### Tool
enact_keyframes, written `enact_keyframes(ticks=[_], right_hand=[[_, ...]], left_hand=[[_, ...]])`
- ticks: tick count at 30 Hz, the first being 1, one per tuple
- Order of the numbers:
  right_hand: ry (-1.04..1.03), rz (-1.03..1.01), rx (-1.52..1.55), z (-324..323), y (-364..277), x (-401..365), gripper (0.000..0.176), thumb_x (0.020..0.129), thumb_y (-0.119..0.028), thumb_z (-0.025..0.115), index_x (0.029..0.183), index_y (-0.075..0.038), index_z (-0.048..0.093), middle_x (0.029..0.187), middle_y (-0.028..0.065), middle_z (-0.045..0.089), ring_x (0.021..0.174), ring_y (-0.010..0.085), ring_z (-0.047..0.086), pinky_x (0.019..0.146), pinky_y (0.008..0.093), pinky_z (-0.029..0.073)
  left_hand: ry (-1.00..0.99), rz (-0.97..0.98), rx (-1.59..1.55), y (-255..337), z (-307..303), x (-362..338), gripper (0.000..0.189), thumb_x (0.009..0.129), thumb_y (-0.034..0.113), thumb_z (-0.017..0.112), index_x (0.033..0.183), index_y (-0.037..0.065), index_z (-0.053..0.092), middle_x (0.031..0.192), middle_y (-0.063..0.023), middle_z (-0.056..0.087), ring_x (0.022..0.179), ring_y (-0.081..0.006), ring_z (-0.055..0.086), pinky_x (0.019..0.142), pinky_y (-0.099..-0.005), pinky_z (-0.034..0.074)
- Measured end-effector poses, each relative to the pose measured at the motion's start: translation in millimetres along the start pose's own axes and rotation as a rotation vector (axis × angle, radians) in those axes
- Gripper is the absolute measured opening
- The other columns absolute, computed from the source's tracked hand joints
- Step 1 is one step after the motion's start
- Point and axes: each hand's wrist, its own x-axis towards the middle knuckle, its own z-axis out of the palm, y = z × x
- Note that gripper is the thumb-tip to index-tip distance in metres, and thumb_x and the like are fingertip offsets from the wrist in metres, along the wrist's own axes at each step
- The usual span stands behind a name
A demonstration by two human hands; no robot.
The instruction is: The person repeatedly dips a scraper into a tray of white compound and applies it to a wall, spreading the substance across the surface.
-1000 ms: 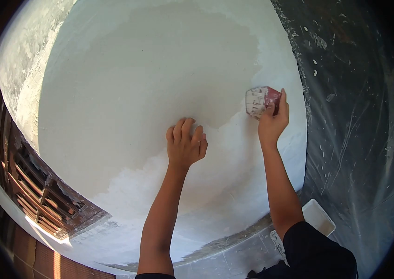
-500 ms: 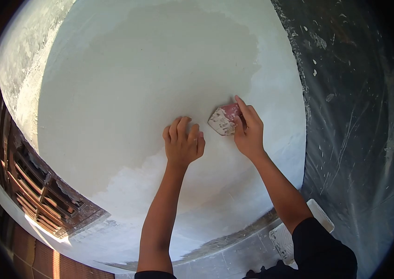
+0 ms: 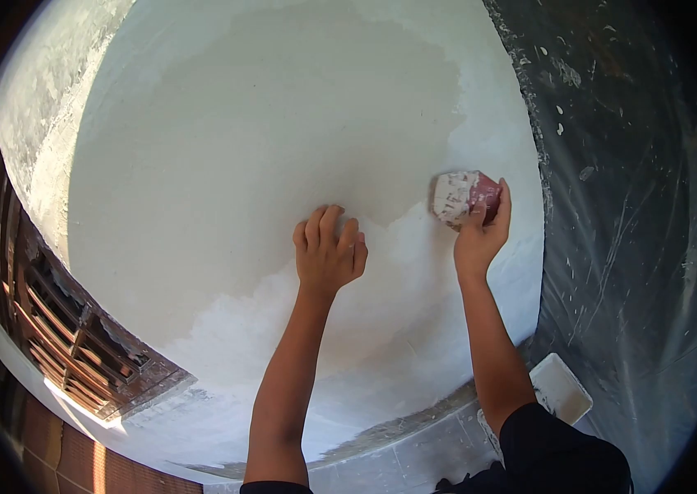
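My right hand (image 3: 480,235) grips a reddish flat putty scraper (image 3: 468,199), its left part smeared with white putty, against the plastered wall (image 3: 225,148). The scraper lies over the paler area near the wall's right side. To its left, my left hand (image 3: 328,251) rests on the wall with bent, slightly parted fingers and seems to hold nothing. Its fingertips lie near the border between the darker, damp-looking coat above and the whiter surface below.
Dark plastic sheeting (image 3: 628,222), spotted with white, hangs along the right edge. A white tray (image 3: 580,405) with residue sits low on the right, by my right arm. At the lower left is a brown slatted window (image 3: 77,337). Grey tiles (image 3: 414,457) cover the floor.
My right hand has moved right with the scraper, which is turned differently now. My left hand has stayed almost in place. More of the white tray shows.
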Motion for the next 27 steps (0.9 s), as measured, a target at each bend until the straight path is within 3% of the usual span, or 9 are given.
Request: enact_keyframes(ticks=[2, 3, 9, 11, 13, 15, 17, 21, 27], right_hand=[[-0.243, -0.318, -0.208, 6.7, -4.9, -17.9, 0.047, 0.088, 0.008, 0.05, 0.135, 0.004, 0.048, 0.108, 0.02, 0.057, 0.1, 0.0322, 0.06, 0.089, 0.0356, 0.048], [-0.419, -0.214, -0.245, 7.5, -16.7, -26.9, 0.048, 0.087, 0.008, 0.05, 0.135, 0.004, 0.048, 0.105, 0.0214, 0.057, 0.101, 0.0336, 0.06, 0.087, 0.0368, 0.048], [0.122, 0.165, 0.125, -10.9, 6.1, -17.4, 0.048, 0.088, 0.009, 0.049, 0.135, 0.004, 0.049, 0.107, 0.0191, 0.057, 0.1, 0.0293, 0.06, 0.088, 0.0347, 0.049], [-0.272, -0.168, -0.179, -2.8, -6.2, -32.1, 0.047, 0.088, 0.01, 0.049, 0.134, 0.004, 0.049, 0.11, 0.0201, 0.057, 0.101, 0.0308, 0.06, 0.089, 0.0361, 0.049], [-0.4, -0.184, -0.26, -2.4, 1.1, -29.3, 0.048, 0.087, 0.011, 0.05, 0.134, 0.004, 0.048, 0.112, 0.0202, 0.056, 0.102, 0.0305, 0.06, 0.09, 0.0354, 0.049], [-0.075, -0.005, -0.274, -6.5, 13.2, -11.6, 0.047, 0.092, 0.008, 0.046, 0.139, 0.003, 0.045, 0.126, 0.0176, 0.055, 0.116, 0.0247, 0.055, 0.1, 0.0323, 0.043], [0.069, 0.053, -0.073, -5.6, 9.7, -2.2, 0.05, 0.088, 0.01, 0.049, 0.137, 0.003, 0.047, 0.111, 0.0186, 0.056, 0.102, 0.0291, 0.059, 0.09, 0.0339, 0.047], [-0.516, -0.275, -0.226, 23.3, -31.1, -14.1, 0.053, 0.088, 0.01, 0.049, 0.14, 0.0, 0.047, 0.096, 0.0137, 0.055, 0.083, 0.0282, 0.058, 0.077, 0.0348, 0.048], [-0.019, -0.182, -0.268, 13.2, -4.4, 33.2, 0.056, 0.086, 0.012, 0.048, 0.14, 0.0, 0.048, 0.094, 0.0132, 0.056, 0.085, 0.0238, 0.057, 0.079, 0.0296, 0.047]], left_hand=[[0.007, -0.001, 0.0, 0.6, 0.5, 0.4, 0.034, 0.081, 0.02, 0.059, 0.113, 0.013, 0.049, 0.121, -0.0109, 0.053, 0.113, -0.0291, 0.048, 0.091, -0.0431, 0.031], [0.005, -0.011, -0.006, 0.9, -0.3, 0.2, 0.034, 0.081, 0.02, 0.059, 0.113, 0.013, 0.049, 0.121, -0.0109, 0.053, 0.113, -0.029, 0.048, 0.091, -0.043, 0.031], [0.01, -0.005, 0.002, 0.5, -0.2, -0.4, 0.034, 0.081, 0.02, 0.059, 0.112, 0.013, 0.049, 0.12, -0.011, 0.053, 0.113, -0.0287, 0.048, 0.09, -0.0427, 0.031], [0.013, -0.011, -0.001, 1.3, 0.3, -0.1, 0.034, 0.081, 0.02, 0.059, 0.112, 0.013, 0.049, 0.12, -0.011, 0.053, 0.113, -0.0286, 0.048, 0.09, -0.0426, 0.031], [0.006, -0.022, -0.013, 1.0, -2.0, -0.1, 0.034, 0.081, 0.02, 0.059, 0.112, 0.014, 0.049, 0.12, -0.0109, 0.053, 0.113, -0.0286, 0.047, 0.091, -0.0426, 0.03], [0.002, -0.013, -0.01, 1.6, -1.7, -0.5, 0.033, 0.081, 0.02, 0.059, 0.112, 0.014, 0.049, 0.12, -0.0108, 0.053, 0.113, -0.0287, 0.047, 0.091, -0.043, 0.03], [0.006, -0.007, -0.004, 0.5, -0.1, -0.2, 0.033, 0.081, 0.02, 0.059, 0.112, 0.014, 0.049, 0.12, -0.0108, 0.053, 0.113, -0.0288, 0.047, 0.091, -0.0433, 0.03], [0.004, -0.014, -0.01, 1.3, -1.8, 0.4, 0.033, 0.081, 0.02, 0.06, 0.111, 0.013, 0.05, 0.121, -0.0106, 0.053, 0.114, -0.0289, 0.047, 0.091, -0.0438, 0.031], [-0.002, -0.003, -0.01, 0.9, -1.2, -1.8, 0.033, 0.08, 0.02, 0.06, 0.11, 0.013, 0.05, 0.121, -0.0106, 0.052, 0.115, -0.0291, 0.046, 0.091, -0.0436, 0.031]])
